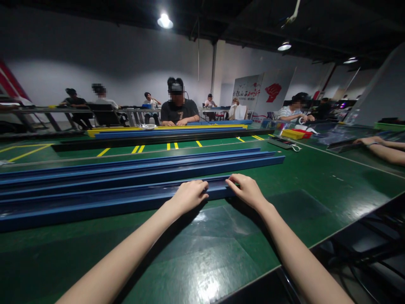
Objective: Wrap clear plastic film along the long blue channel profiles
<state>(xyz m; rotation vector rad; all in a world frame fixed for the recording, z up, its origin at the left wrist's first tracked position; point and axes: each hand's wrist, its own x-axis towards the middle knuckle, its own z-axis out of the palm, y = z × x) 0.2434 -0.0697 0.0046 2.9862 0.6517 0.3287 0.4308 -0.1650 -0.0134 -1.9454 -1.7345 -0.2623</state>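
Observation:
A long blue channel strip (95, 207) lies nearest to me on the green table, its hollow side up. My left hand (190, 195) is closed over its front rim, fingers curled inward near the right end. At that right end, my right hand (247, 191) has thumb and fingers bent around the strip's tip. Part of each hand's fingertips is hidden, so any thin film between them cannot be made out. Under my wrists, clear plastic sheets (221, 249) lie flat on the table. Just behind are more blue strips (202, 166), parallel to the first.
Farther back lie a black strip (164, 138) and a yellow strip (202, 127). Yellow tape lines mark the green table (319, 173). A yellow tray (292, 134) stands at right rear. Another person's arms (386, 147) reach in from the right; a co-worker (179, 110) sits opposite.

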